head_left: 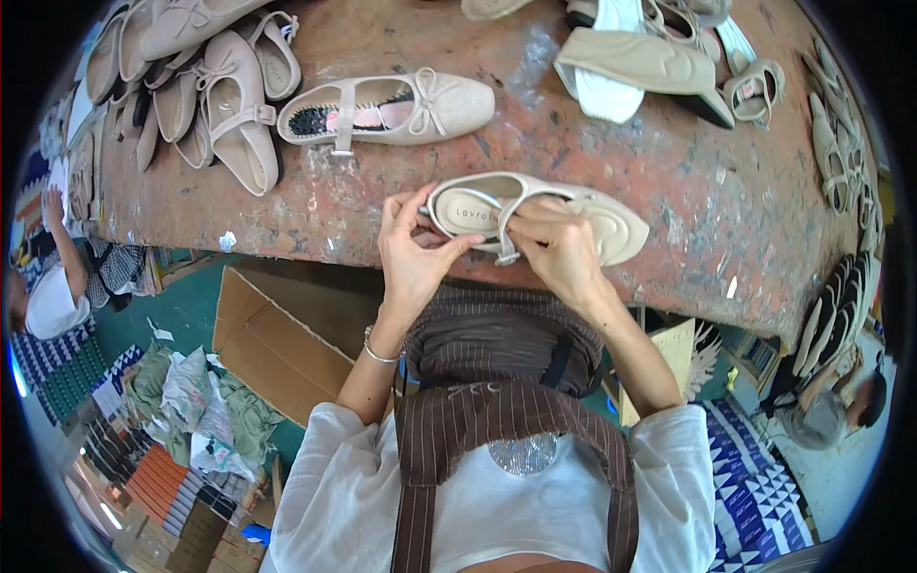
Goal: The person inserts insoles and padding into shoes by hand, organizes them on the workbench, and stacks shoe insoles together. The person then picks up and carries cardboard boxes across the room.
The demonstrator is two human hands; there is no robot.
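Both hands meet on one beige flat shoe, held just above the near edge of a worn, paint-stained workbench, close in front of the person's chest. The left hand curls around the heel end, thumb and fingertips pinched on the rim beside the insole. The right hand closes over the middle of the shoe, fingers pressing on the thin strap where it crosses the opening (the small buckle end hangs just below those fingers). Neither hand is open; each grips the same shoe. A second beige shoe with a bow lies on its sole further back on the bench, well apart from the hands, and a pile of similar shoes sits at the far left. An open cardboard box stands on the floor below the bench edge. Judging from the grip, the risk is at the strap: a hard pull there could tear or bend it, and since the shoe overhangs the edge, a slipped pinch could drop it toward the floor.
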